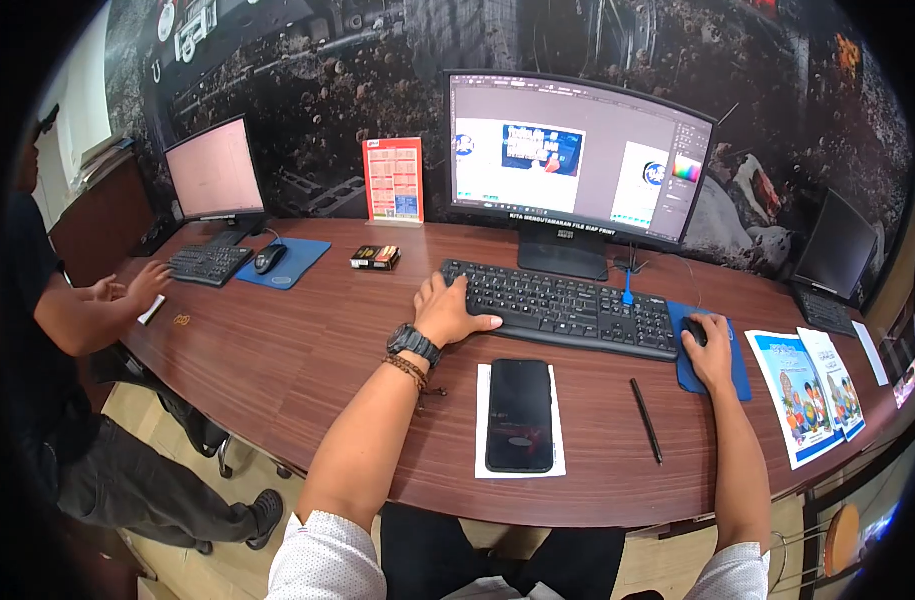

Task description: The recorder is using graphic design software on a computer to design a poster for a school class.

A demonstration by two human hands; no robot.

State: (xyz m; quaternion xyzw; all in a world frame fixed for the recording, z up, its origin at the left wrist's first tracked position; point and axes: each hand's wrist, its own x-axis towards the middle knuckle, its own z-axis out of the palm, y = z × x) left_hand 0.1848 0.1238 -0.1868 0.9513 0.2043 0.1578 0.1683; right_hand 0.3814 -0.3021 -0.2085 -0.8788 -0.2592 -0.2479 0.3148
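Observation:
My left hand (444, 312) rests on the left end of a black keyboard (567, 305), fingers spread over the keys and the thumb along its front edge. A dark watch and beaded bracelets circle that wrist. My right hand (710, 350) is curled over a black computer mouse (694, 330), which sits on a blue mouse pad (742, 380). Behind the keyboard stands a wide monitor (597, 150) with a graphics program on its screen. In front of me a black smartphone (519, 415) lies on a white sheet (560, 465). A black pen (646, 420) lies to its right.
Printed booklets (797, 395) lie at the right edge of the desk (277, 370). A red desk calendar (394, 180) and small black box (375, 258) stand left of the monitor. Further left are another monitor (215, 170), keyboard (209, 264) and mouse (269, 259), beside a standing person (62, 330).

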